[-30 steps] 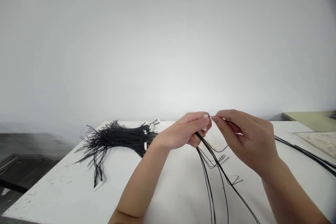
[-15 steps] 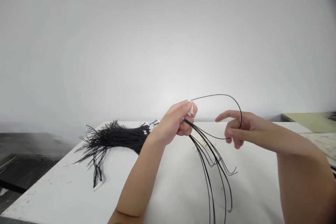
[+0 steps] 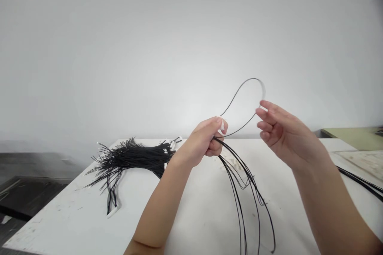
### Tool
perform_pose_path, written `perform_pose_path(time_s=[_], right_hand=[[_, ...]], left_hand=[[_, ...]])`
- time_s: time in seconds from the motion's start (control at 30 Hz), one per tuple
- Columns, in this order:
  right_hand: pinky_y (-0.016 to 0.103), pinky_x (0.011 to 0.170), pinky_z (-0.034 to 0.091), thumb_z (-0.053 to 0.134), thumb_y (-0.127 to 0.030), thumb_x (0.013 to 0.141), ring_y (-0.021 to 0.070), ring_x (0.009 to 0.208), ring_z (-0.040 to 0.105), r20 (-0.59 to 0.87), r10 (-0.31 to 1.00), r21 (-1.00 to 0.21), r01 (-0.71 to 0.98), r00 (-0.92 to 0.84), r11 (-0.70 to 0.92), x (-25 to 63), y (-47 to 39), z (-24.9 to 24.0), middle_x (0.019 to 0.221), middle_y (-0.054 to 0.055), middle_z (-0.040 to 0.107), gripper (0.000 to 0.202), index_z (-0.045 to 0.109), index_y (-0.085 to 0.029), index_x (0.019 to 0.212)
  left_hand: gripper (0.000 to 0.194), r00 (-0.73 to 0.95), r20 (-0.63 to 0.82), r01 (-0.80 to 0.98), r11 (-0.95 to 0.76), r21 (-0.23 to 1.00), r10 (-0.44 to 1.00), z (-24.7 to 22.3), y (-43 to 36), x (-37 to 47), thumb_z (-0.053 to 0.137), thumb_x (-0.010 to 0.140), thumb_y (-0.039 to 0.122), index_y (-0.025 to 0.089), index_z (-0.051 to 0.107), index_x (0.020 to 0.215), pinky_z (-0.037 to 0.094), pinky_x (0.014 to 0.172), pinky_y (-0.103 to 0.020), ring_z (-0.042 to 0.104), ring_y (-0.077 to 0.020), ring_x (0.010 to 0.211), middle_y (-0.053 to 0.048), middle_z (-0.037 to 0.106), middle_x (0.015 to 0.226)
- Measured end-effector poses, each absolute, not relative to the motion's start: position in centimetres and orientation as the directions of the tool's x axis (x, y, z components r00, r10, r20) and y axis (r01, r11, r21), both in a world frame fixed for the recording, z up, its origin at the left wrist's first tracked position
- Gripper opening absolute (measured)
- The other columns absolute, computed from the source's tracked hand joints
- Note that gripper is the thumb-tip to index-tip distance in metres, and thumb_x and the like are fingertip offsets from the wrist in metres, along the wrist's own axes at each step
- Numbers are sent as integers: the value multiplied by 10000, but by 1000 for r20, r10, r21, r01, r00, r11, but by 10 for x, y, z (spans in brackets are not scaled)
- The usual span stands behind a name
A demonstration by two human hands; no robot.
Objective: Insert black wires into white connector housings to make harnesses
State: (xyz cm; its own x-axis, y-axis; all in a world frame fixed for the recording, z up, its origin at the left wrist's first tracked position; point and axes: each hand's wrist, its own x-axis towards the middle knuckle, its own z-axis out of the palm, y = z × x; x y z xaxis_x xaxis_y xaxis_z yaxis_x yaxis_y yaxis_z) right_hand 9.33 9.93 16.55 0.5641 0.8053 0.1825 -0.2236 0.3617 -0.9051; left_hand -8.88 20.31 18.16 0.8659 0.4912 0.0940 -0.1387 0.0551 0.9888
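Observation:
My left hand (image 3: pixel 205 139) is closed around a bunch of black wires (image 3: pixel 229 148), which hang down from it in long curves over the table. Between its thumb and finger is a small white connector (image 3: pixel 222 125). From this connector a thin black wire (image 3: pixel 253 78) arches up against the wall and loops back toward the left hand. To the right, my right hand (image 3: pixel 287 133) has its fingertips closed on the far side of that loop. Its exact grip is partly hidden.
A thick pile of black wires (image 3: pixel 140 156) with white connectors lies on the white table (image 3: pixel 74 223) at left. Small pale pieces (image 3: pixel 235 162) are behind the hanging wires. More black wires (image 3: pixel 362 181) lie at right, near a greenish surface (image 3: pixel 344 137).
My right hand has risen and turned, from the loop's lower right to its upper right. The wire loop now stands higher and narrower. My left hand has shifted slightly right.

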Motion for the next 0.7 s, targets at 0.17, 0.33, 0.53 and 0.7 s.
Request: perform_pose_path(time_s=[0.17, 0.33, 0.53, 0.7], right_hand=[[264, 657, 580, 744, -289, 751, 122, 667, 661, 420, 736, -803, -161, 531, 574, 63, 105, 156, 716, -56, 627, 272, 502, -243, 867], [252, 517, 476, 660, -190, 823, 100, 580, 549, 768, 629, -585, 533, 122, 611, 54, 93, 152, 709, -15, 607, 82, 582, -213, 828], [246, 543, 440, 612, -167, 851, 102, 636, 533, 800, 596, -282, 831, -72, 479, 52, 87, 155, 759, -6, 637, 68, 604, -224, 886], [245, 543, 403, 552, -185, 881, 92, 605, 507, 766, 642, -272, 887, -35, 373, 47, 86, 151, 737, -14, 617, 64, 589, -214, 838]], left_hand=[[287, 841, 108, -158, 50, 986, 530, 180, 202, -87, 434, 933, 415, 200, 402, 746, 146, 425, -169, 113, -46, 454, 98, 155, 544], [281, 832, 116, -166, 44, 985, 543, 179, 201, -87, 433, 928, 420, 204, 396, 752, 159, 426, -169, 150, -52, 447, 95, 168, 531], [286, 845, 116, -158, 38, 987, 522, 179, 200, -87, 418, 937, 420, 204, 396, 751, 160, 441, -176, 141, -55, 457, 94, 166, 520], [291, 854, 130, -166, 27, 986, 503, 178, 198, -87, 425, 942, 419, 199, 403, 753, 147, 458, -184, 131, -51, 467, 97, 184, 507]])
